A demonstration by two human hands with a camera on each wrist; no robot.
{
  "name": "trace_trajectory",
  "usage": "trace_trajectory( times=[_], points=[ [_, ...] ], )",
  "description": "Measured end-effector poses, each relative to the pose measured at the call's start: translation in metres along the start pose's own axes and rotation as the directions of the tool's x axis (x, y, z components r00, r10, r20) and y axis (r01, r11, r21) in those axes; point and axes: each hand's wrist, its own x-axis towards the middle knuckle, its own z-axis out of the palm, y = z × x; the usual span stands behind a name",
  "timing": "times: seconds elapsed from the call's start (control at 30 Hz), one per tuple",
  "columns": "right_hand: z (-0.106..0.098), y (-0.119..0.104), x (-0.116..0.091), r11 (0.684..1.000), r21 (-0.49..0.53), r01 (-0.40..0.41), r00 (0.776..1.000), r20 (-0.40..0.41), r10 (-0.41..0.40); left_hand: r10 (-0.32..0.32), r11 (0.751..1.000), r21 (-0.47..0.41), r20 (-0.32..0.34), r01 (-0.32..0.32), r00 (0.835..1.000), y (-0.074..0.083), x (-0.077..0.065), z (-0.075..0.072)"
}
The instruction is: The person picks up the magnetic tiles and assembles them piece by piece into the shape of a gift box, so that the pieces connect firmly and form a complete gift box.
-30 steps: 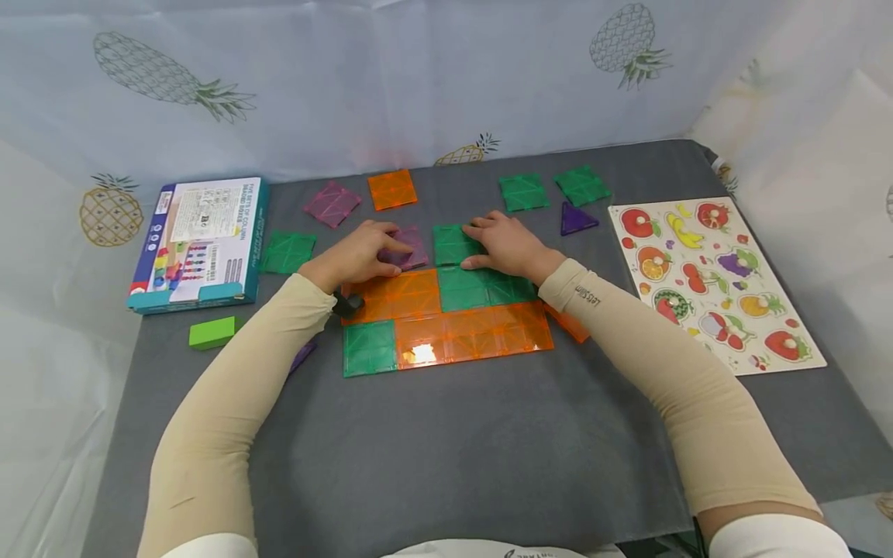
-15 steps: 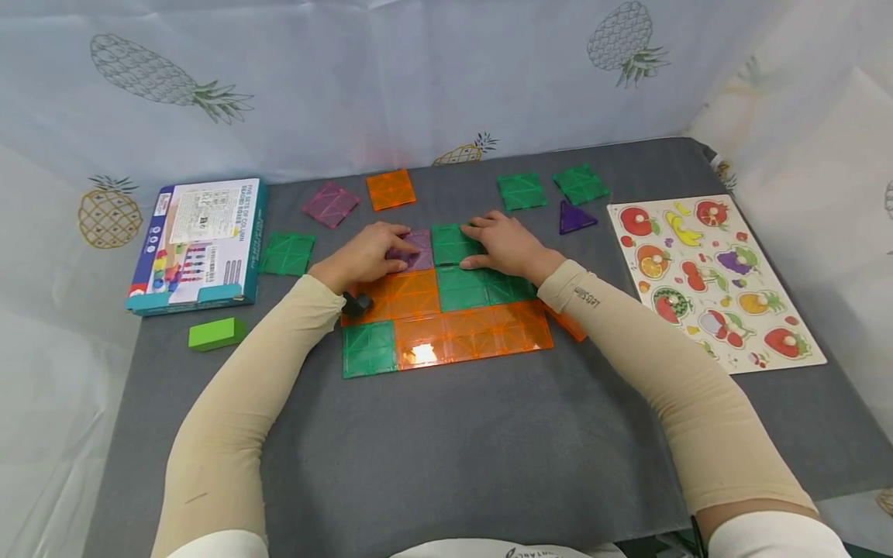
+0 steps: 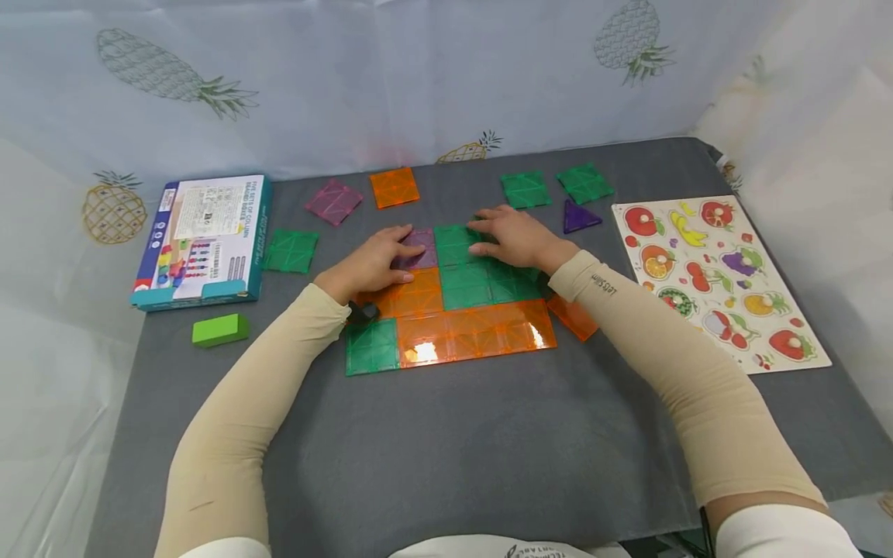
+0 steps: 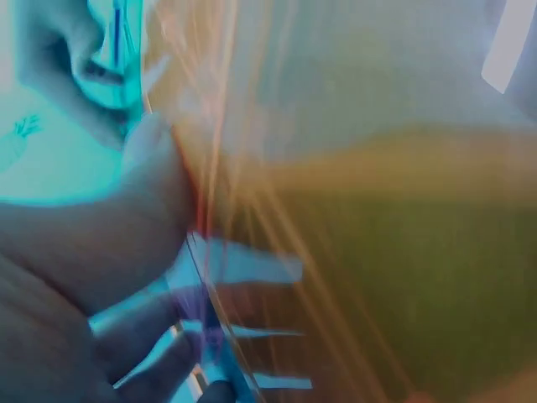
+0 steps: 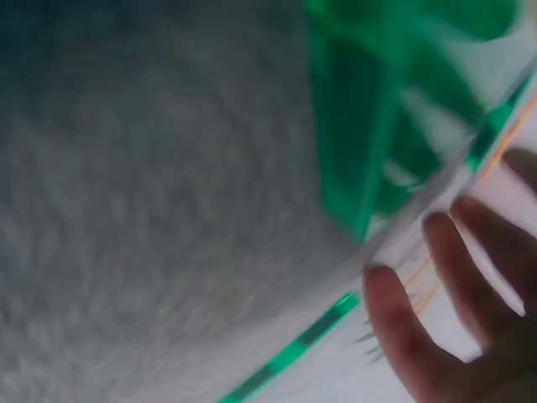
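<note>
Square magnetic tiles lie edge to edge in a flat patch. My left hand (image 3: pixel 375 260) rests with fingers extended over the purple tile (image 3: pixel 428 239), its thumb above an orange tile (image 3: pixel 424 293). In the left wrist view, thumb and straight fingers lie along a see-through orange tile (image 4: pixel 377 252). My right hand (image 3: pixel 522 237) stays just right of the upper green tile (image 3: pixel 453 246), fingers spread and relaxed, holding nothing. Beneath it are more green tiles (image 3: pixel 488 283). An orange row (image 3: pixel 481 329) and a green tile (image 3: pixel 372 347) form the near edge.
Behind the patch lie a loose pink tile (image 3: pixel 335 201), an orange tile (image 3: pixel 394 187), green tiles (image 3: pixel 526 190) and a purple triangle (image 3: pixel 579 217). On the left are a box (image 3: pixel 202 240) and a green block (image 3: pixel 220 330); a fruit board (image 3: pixel 701 271) lies right.
The purple tile has slid right under my left hand until it meets the upper green tile. My right hand has drawn slightly right, off that green tile.
</note>
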Motion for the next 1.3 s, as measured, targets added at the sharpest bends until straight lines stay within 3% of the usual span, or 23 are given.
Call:
trace_trajectory(
  times=[0.07,0.13,0.23,0.33,0.43,0.67,0.83,1.03,1.13,1.2,1.23,1.3],
  points=[
    [-0.007,0.01,0.001,0.997,-0.011,-0.07,0.996,-0.064,0.069,-0.005,1.0,-0.003,-0.002,0.005,1.0,0.002,0.0,0.0],
    [-0.015,0.021,0.002,0.982,-0.017,-0.188,0.976,-0.117,0.185,-0.014,1.0,-0.009,-0.006,0.013,1.0,0.003,0.0,0.0],
    [-0.024,0.039,0.005,0.925,-0.01,-0.38,0.919,-0.112,0.377,-0.026,1.0,-0.003,-0.01,0.026,1.0,0.003,0.001,0.0],
    [-0.028,0.051,0.007,0.864,0.02,-0.503,0.863,-0.04,0.503,-0.043,0.999,0.005,-0.012,0.043,0.999,0.001,0.001,0.0],
    [-0.028,0.056,0.01,0.829,0.026,-0.558,0.83,0.008,0.558,-0.05,0.999,0.002,-0.014,0.05,0.999,0.001,0.001,0.001],
    [-0.026,0.05,0.018,0.797,0.0,-0.604,0.797,0.019,0.604,-0.049,0.999,0.002,-0.02,0.049,0.999,0.003,0.001,0.001],
    [-0.022,0.048,0.022,0.816,0.016,-0.578,0.816,-0.004,0.578,-0.055,0.999,0.002,-0.024,0.055,0.998,0.004,0.0,0.001],
    [-0.018,0.051,0.014,0.879,0.108,-0.464,0.877,-0.085,0.473,-0.064,0.998,0.0,-0.029,0.064,0.998,0.003,-0.001,0.002],
    [-0.021,0.039,0.0,0.943,0.1,-0.317,0.934,-0.141,0.328,-0.059,0.998,-0.004,-0.023,0.059,0.998,0.002,-0.002,0.001],
    [-0.021,0.021,-0.015,0.983,0.062,-0.175,0.969,-0.166,0.183,-0.045,0.999,-0.007,-0.01,0.045,0.999,0.001,-0.002,0.0],
    [-0.02,0.009,-0.023,0.995,0.043,-0.09,0.98,-0.173,0.097,-0.036,0.999,-0.012,-0.001,0.036,0.999,0.0,-0.002,-0.001],
    [-0.015,-0.019,-0.039,0.997,0.009,0.082,0.982,-0.174,-0.079,-0.024,1.0,-0.019,0.013,0.024,1.0,-0.003,-0.004,-0.002]
  ],
)
